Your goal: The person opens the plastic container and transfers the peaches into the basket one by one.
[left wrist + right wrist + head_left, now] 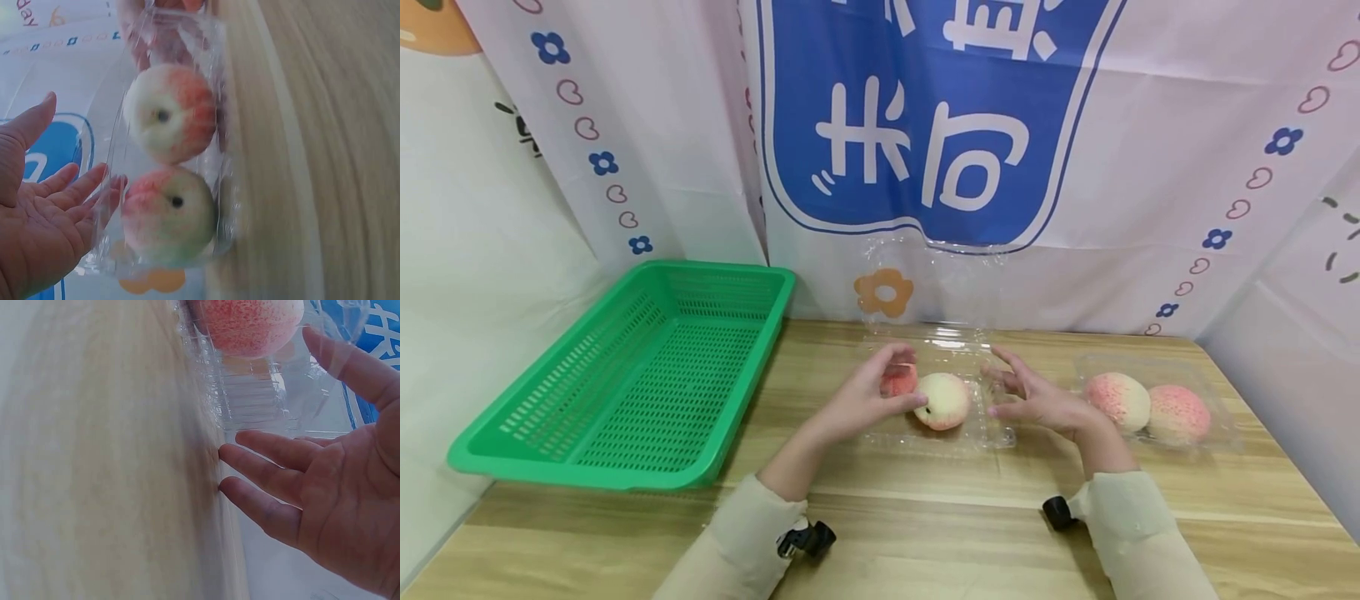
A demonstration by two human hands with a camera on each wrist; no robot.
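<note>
Peaches: the pale peach (pixel 947 402) is cream going pinkish low down, with a dark spot; the red peach (pixel 898 382) is right beside it, partly hidden by the left hand (pixel 868 396); both sit in the clear box (pixel 1000 433)
Clear box: shiny, see-through; mid-table (pixel 940 517), lid (pixel 936 287) standing up in front of the cloth (pixel 1150 167)
Left hand: grip apart, thumb and fingers spread, at the box's left side; can't tell if it's touching a peach
Right hand (pixel 1041 400): grip apart too; fingers just beside the box's right wall
Edges: back one meets the cloth; right one slants past the second box (pixel 1221 425), which holds two speckled peaches (pixel 1117 402)
Room: bare wood between the sleeves (pixel 741 533); another strip between the green basket (pixel 587 477) and left arm; the right side's tighter, honestly
</note>
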